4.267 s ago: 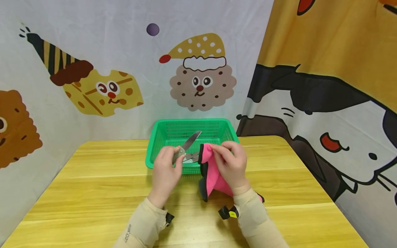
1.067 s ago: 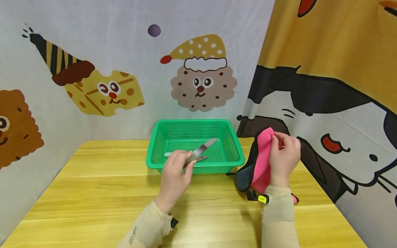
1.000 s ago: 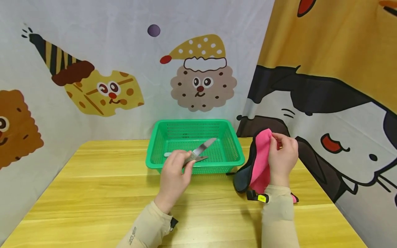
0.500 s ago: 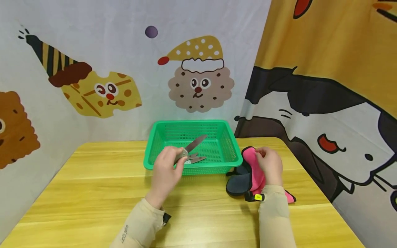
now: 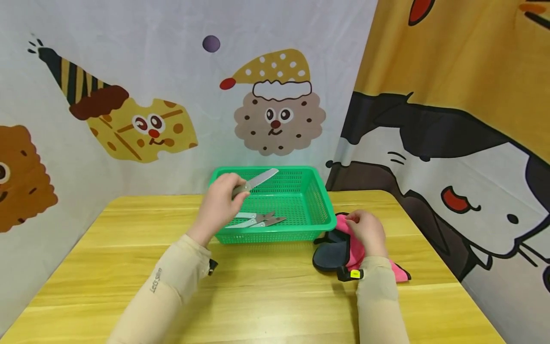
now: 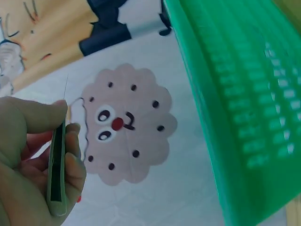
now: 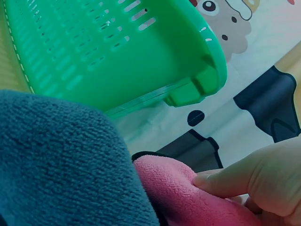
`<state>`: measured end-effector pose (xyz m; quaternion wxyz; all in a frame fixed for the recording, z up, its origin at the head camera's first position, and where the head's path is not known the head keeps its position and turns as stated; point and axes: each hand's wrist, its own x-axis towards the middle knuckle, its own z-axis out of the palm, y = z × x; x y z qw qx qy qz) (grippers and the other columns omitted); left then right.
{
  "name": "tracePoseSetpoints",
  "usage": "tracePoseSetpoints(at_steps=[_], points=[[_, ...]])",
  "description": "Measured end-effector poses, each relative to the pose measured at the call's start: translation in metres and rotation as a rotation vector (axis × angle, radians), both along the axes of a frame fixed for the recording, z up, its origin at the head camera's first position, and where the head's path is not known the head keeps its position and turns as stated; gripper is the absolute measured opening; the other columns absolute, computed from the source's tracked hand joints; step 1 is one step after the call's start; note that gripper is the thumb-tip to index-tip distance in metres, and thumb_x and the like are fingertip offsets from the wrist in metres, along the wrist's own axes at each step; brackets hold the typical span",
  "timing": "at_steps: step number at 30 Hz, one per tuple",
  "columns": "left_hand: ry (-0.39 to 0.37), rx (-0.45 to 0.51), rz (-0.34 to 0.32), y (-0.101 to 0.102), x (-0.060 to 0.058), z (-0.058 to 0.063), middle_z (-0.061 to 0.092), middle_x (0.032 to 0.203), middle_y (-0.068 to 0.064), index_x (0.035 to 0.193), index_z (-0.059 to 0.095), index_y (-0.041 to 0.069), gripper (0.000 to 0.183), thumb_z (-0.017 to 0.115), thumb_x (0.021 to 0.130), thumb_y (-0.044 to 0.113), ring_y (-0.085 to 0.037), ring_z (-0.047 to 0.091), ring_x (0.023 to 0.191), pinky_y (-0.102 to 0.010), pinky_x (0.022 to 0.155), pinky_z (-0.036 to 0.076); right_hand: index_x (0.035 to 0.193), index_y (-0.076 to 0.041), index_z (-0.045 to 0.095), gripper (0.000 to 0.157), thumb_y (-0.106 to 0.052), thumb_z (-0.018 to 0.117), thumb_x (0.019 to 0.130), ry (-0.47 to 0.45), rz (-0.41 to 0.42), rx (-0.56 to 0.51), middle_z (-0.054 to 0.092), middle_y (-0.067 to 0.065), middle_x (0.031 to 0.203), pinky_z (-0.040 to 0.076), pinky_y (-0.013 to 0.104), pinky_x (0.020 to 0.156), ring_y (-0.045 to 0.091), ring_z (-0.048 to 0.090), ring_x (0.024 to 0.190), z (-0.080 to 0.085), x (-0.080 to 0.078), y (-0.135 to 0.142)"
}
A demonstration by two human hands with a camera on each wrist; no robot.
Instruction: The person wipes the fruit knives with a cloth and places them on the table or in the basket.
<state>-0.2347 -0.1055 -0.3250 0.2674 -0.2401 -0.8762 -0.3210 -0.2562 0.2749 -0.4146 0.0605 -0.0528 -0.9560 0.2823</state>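
My left hand (image 5: 218, 203) grips a folding knife (image 5: 263, 178) by its pale grey-green handle, the blade open and pointing up to the right over the basket. In the left wrist view, the handle (image 6: 57, 174) shows a dark slot along its edge. Several more folding knives (image 5: 259, 220) with light handles lie in the green basket (image 5: 279, 235), below my left hand. On the table at right, a pink and dark grey cloth (image 5: 331, 256) with black edging lies crumpled. My right hand (image 5: 368, 232) pinches its pink side (image 7: 171, 181) between thumb and fingers.
The perforated plastic basket stands at the back of the wooden table (image 5: 275, 301), close to a cartoon-printed curtain (image 5: 163, 43). The cloth lies right by the basket's front right corner. Small black cameras hang at both wrists.
My left hand has carried the folding knife from the basket's front up and leftward, uncovering the knives inside. My right hand has lowered the raised cloth onto the table, still pinching it.
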Motion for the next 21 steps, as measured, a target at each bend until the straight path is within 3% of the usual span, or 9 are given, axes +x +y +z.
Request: tracePoseSetpoints(at_steps=[6,11,15,18,21], points=[[-0.173,-0.088,-0.048,-0.004,-0.033,0.011,0.066,0.101,-0.01,0.102,0.064,0.004,0.015,0.073,0.091,0.009,-0.025,0.059,0.089,-0.04,0.079,0.051,0.106,-0.003,0.071,0.019,-0.017,0.066,0.095,-0.048,0.009,0.022,0.068,0.018,0.104,0.048,0.05,0.082,0.036,0.059,0.091,-0.003,0.0,0.0],[-0.313,-0.112,-0.066,-0.005,-0.056,0.014,0.066,0.109,-0.011,0.107,0.063,0.004,0.017,0.071,0.093,0.012,-0.028,0.061,0.099,-0.045,0.087,0.051,0.106,-0.003,0.072,0.019,-0.017,0.067,0.094,-0.06,0.042,0.064,0.069,0.017,0.103,0.049,0.049,0.08,0.034,0.06,0.09,-0.008,-0.001,-0.001],[-0.39,-0.187,-0.086,-0.003,-0.072,0.006,0.065,0.11,-0.011,0.108,0.063,0.004,0.018,0.069,0.094,0.012,-0.028,0.061,0.103,-0.045,0.09,0.05,0.105,-0.005,0.073,0.018,-0.018,0.068,0.093,-0.031,0.05,0.092,0.069,0.016,0.103,0.049,0.048,0.078,0.034,0.06,0.089,-0.012,-0.001,0.0],[-0.428,-0.287,-0.101,-0.003,-0.081,-0.005,0.064,0.099,-0.008,0.1,0.061,0.006,0.012,0.069,0.094,0.011,-0.024,0.06,0.092,-0.042,0.085,0.05,0.104,-0.006,0.074,0.017,-0.017,0.068,0.093,-0.015,0.069,0.107,0.07,0.016,0.102,0.049,0.049,0.078,0.034,0.061,0.089,-0.014,0.001,0.0],[-0.471,-0.393,-0.121,-0.005,-0.085,-0.017,0.058,0.087,-0.006,0.09,0.056,0.006,0.014,0.068,0.094,0.009,-0.02,0.05,0.079,-0.037,0.076,0.044,0.104,-0.005,0.074,0.017,-0.017,0.068,0.093,-0.006,0.089,0.114,0.07,0.015,0.102,0.049,0.049,0.08,0.033,0.061,0.09,-0.013,0.003,0.0]])
